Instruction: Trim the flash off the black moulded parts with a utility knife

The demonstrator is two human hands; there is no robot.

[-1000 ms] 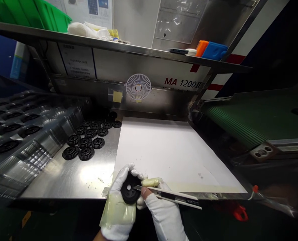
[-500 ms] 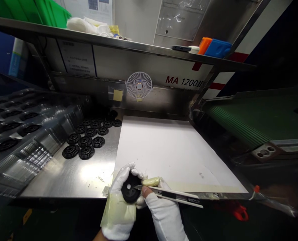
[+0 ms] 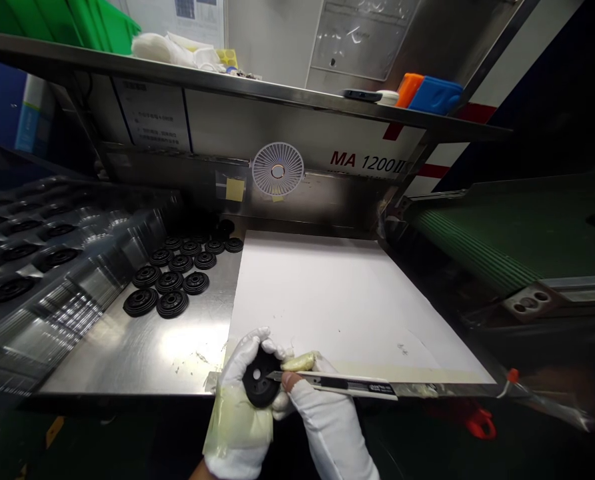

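**Utility knife (image 3: pixel 337 385) at black rubber disc (image 3: pixel 261 378), front edge of steel bench (image 3: pixel 127 353)**

White sheet (image 3: pixel 342 307) on bench, 12 o'clock from hands. Green conveyor belt (image 3: pixel 522 247) at 3 o'clock; clear plastic tray (image 3: pixel 52 267) w/ black parts at 9 o'clock. Rows of loose rubber discs (image 3: pixel 172 280) on bare steel at 10 o'clock.

L hand (image 3: pixel 242 407), white glove wrapped in tape, fingers curled shut round disc, held up at bench edge. R hand (image 3: pixel 327 427), white glove, closed on knife, blade tip at disc's rim.
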